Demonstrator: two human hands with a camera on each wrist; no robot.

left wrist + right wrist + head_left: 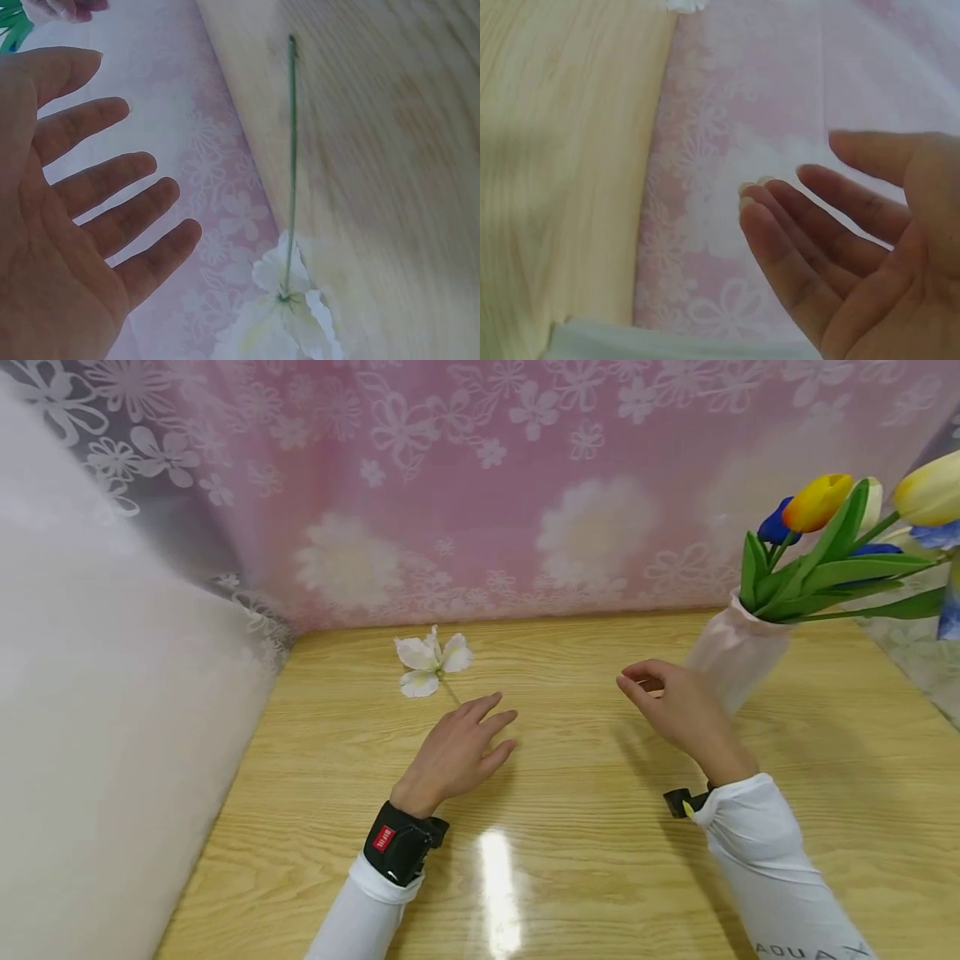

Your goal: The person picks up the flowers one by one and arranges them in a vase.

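Observation:
A white artificial flower (421,655) lies on the wooden table, its thin green stem (292,150) showing whole in the left wrist view. Over part of that stem in the head view is my left hand (459,750), fingers spread and holding nothing. My right hand (678,706) hovers in front of a pale pink vase (738,647), its fingers loosely bent and nothing between them. Tulips in yellow (817,502), white and blue, with green leaves, lean out of the vase to the right.
A pink curtain (465,485) with white flower patterns hangs along the back edge of the wooden table (570,860). To the left stands a pale white surface (97,693). More tulip heads reach past the right edge of the head view.

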